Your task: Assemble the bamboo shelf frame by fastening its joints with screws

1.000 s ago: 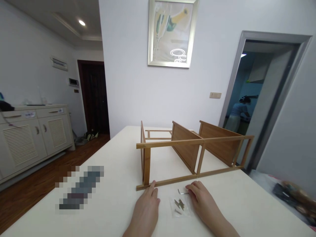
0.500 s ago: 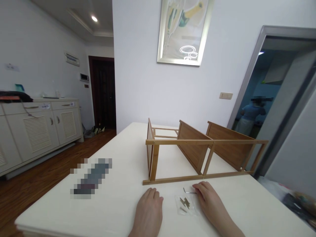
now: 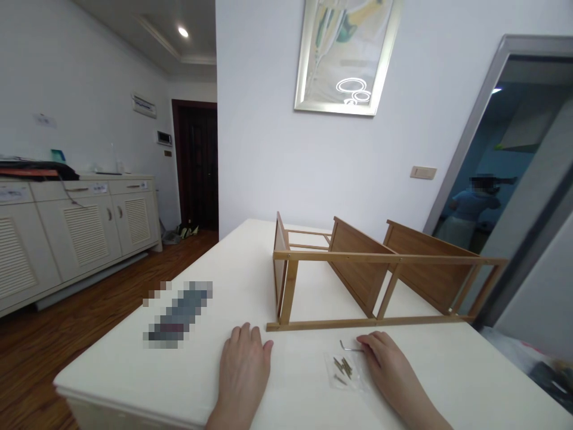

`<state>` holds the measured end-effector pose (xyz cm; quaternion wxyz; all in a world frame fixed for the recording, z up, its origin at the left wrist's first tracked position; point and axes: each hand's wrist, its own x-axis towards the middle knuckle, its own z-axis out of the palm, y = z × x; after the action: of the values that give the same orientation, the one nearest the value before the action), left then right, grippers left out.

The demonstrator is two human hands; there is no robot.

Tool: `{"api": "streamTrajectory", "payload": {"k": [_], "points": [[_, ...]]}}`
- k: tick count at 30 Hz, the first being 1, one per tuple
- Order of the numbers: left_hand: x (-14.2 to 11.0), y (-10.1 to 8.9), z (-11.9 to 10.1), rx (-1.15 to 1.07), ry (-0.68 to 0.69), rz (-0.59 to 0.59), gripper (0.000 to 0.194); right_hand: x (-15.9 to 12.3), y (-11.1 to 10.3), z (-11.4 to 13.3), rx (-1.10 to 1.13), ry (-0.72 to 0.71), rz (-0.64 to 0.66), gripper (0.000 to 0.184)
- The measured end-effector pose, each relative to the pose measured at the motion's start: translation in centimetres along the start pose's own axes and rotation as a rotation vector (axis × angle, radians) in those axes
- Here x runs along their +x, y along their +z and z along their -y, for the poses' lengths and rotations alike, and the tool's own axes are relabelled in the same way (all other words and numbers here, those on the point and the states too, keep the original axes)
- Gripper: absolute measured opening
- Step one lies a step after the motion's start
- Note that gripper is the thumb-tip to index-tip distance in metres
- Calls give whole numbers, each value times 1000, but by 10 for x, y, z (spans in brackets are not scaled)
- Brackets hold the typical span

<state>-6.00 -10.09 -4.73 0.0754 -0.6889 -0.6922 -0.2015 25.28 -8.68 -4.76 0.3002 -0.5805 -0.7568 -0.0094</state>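
Observation:
My left hand (image 3: 244, 370) lies palm down on the white table (image 3: 120, 376), its thumb apart from the fingers and nothing in it. Pinched between the thumb and fingers of my right hand (image 3: 389, 367) is a small L-shaped hex key (image 3: 351, 348), close to the tabletop. Just left of that hand, a clear plastic bag (image 3: 333, 382) with several screws (image 3: 346, 366) lies flat. Beyond both hands a wooden shelf rack (image 3: 358, 266) rests on its side, its boards standing on edge between slatted side frames.
A blurred-out dark object (image 3: 179, 316) lies on the table's left part. A white cabinet (image 3: 94, 227) stands along the left wall. Through the doorway at right a person (image 3: 474, 203) is in another room. Plastic-wrapped items (image 3: 528, 352) sit beyond the table's right edge.
My left hand has shifted left, away from the bag of screws, and its thumb is more spread. My right hand keeps the hex key. The view has turned slightly left.

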Motion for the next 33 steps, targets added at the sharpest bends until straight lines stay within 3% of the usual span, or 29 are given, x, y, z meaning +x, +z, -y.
{"api": "streamTrajectory", "payload": {"k": [6, 15, 23, 27, 33], "points": [[23, -13, 28, 126, -356, 103, 48, -1, 3, -5, -11, -17, -10, 30], [36, -16, 51, 81, -506, 82, 49, -1, 4, -8, -25, -34, -1, 30], [36, -16, 54, 91, -537, 66, 49, 0, 1, -5, -29, -46, -15, 30], [33, -21, 43, 107, -451, 3, 43, 0, 1, -5, -13, -51, -26, 29], [38, -27, 33, -67, -291, 166, 36, 2, 0, -14, -12, -25, -57, 27]]}}
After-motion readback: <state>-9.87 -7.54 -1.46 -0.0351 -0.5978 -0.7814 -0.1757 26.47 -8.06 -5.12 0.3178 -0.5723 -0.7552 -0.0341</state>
